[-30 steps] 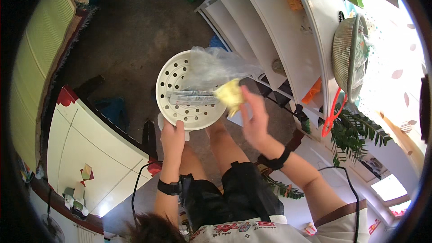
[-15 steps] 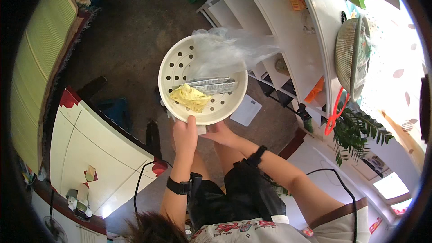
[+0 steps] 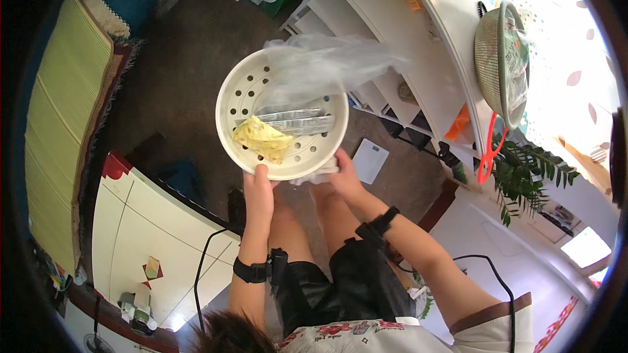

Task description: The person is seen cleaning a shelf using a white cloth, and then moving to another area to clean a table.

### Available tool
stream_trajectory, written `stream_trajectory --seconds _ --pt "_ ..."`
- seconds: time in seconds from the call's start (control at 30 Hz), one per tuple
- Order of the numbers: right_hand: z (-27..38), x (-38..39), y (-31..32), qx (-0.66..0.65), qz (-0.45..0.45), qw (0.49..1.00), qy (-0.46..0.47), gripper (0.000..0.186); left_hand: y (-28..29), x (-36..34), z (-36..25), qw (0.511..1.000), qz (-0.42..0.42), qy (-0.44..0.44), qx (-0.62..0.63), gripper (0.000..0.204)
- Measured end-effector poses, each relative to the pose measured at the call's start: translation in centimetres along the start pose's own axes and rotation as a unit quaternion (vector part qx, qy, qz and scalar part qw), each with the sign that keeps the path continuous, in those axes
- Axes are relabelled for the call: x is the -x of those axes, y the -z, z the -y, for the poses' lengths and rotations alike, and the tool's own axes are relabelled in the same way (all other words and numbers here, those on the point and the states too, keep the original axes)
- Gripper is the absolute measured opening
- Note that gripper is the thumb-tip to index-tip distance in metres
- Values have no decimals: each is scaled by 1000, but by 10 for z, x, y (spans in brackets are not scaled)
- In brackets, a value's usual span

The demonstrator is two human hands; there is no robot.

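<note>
A round cream basket (image 3: 229,91) with holes in its base is held up in front of me, tilted so that its inside shows. My left hand (image 3: 260,195) grips the near rim, thumb on top and fingers hidden underneath. My right hand (image 3: 344,176) is closed on a white cloth (image 3: 319,173) against the basket's near right side. Inside lie a crumpled yellow packet (image 3: 263,139) and flat silver-grey strip packets (image 3: 304,124). A clear plastic bag (image 3: 327,65) billows over the far side and past the right rim, blurred.
A white shelf unit (image 3: 366,10) stands to the right, with a mesh colander (image 3: 492,59) and red scissors (image 3: 489,157) at its top edge. A flat white scale-like slab (image 3: 370,161) rests on the floor. A cream cabinet (image 3: 157,222) stands at left.
The basket has shifted slightly left and up. My right hand has slid right along its near side with the white cloth, away from my left hand.
</note>
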State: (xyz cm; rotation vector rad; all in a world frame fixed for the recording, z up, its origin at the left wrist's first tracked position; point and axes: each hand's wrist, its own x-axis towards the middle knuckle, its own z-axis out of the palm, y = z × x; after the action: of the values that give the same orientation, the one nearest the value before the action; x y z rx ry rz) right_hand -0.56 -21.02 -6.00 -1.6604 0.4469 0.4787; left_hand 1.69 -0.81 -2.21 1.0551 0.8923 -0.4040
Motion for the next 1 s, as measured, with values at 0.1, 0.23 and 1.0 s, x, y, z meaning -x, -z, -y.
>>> stream_trajectory --seconds 0.1,0.23,1.0 --pt "31 14 25 45 -89 995 -14 32 17 -7 -2 996 30 55 64 55" --pt "59 33 90 32 -268 960 70 30 53 -14 4 998 -34 8 49 55" --pt "25 -6 226 207 -449 868 33 78 79 -54 68 984 -133 -29 118 58"
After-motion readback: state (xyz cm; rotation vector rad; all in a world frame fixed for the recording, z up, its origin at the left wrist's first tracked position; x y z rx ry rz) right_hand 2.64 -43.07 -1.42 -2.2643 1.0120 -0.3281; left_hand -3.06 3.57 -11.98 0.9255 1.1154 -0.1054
